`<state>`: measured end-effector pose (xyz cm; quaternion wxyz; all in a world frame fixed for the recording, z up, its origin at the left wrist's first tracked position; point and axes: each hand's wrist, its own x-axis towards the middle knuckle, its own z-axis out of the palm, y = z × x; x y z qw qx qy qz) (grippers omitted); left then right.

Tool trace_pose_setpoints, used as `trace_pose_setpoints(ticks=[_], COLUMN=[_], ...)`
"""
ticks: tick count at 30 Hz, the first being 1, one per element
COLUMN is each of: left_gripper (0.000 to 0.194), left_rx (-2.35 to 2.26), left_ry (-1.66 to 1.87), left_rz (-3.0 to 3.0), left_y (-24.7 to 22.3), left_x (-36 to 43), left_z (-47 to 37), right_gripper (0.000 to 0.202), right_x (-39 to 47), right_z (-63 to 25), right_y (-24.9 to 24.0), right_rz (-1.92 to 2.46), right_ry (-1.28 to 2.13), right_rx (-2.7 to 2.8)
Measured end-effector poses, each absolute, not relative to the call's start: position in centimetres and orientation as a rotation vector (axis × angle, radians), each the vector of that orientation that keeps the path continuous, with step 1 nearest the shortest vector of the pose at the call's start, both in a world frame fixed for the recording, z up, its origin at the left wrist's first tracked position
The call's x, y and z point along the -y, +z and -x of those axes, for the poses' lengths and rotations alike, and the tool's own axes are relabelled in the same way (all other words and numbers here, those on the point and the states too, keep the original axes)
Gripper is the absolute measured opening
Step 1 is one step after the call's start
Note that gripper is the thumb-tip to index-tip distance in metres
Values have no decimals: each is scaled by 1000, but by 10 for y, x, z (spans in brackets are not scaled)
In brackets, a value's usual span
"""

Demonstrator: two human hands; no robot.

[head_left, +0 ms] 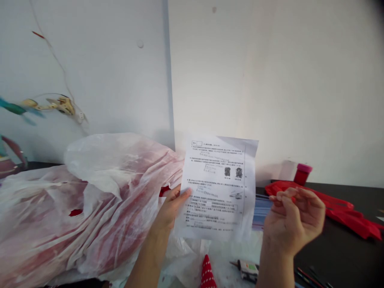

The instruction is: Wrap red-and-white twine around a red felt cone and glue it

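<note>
A printed sheet of paper with text, small pictures and faint handwriting stands upright in front of me. My left hand grips its left edge, thumb on the front and fingers behind. To the right of the sheet, apart from it, my right hand is raised with its fingers curled and the tips drawn together in a pinch. Whether anything small is between those fingertips I cannot make out. Bluish flat material shows behind the sheet's right edge. Below lies a pointed red cone with white dots.
Crumpled translucent plastic sheeting over reddish material fills the left. A red plastic bag and a red jar with a pink lid are on the dark table. A glue-like tube lies below my hands; the wall rises behind.
</note>
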<state>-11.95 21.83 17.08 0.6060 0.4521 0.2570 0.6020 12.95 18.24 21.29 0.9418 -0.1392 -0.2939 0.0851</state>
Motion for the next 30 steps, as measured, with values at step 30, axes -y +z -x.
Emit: trace_pose_setpoints(ticks=[30], left_gripper=[38], left_rx=[-594], left_ry=[1401], left_rz=[-1033], left_y=[172], left_x=[-218], left_z=[119], right_gripper=[39], right_x=[-185], right_z=[-136], right_y=[205], right_rz=[252], right_ry=[202], right_rx=[589])
